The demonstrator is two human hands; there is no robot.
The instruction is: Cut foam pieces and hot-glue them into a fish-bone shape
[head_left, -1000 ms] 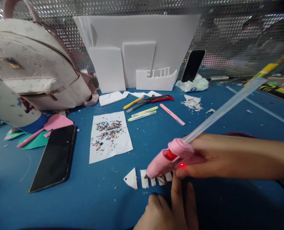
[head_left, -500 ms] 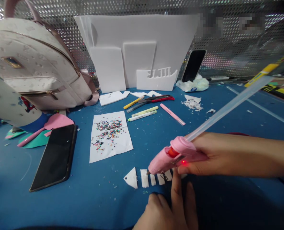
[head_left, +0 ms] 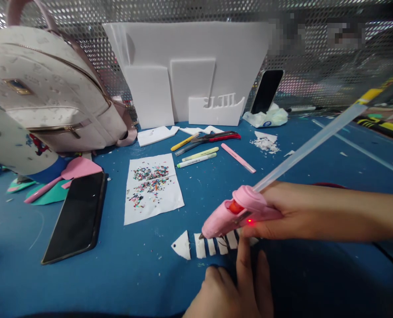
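Note:
My right hand is wrapped round a pink glue gun with a long clear glue stick sticking out of its back and a red light glowing on its side. Its nozzle points down at a row of small white foam pieces on the blue table, headed by a triangular piece. My left hand rests at the near edge, one finger stretched forward and pressing beside the right end of that row, the other fingers curled.
A white sheet with coloured glitter bits lies in the middle, a black phone to its left. Pens and scissors lie farther back. A pale backpack and white foam boards stand against a perforated metal wall.
The glue gun has shifted slightly up and left, its nozzle staying over the second foam piece. My left hand has stayed in place.

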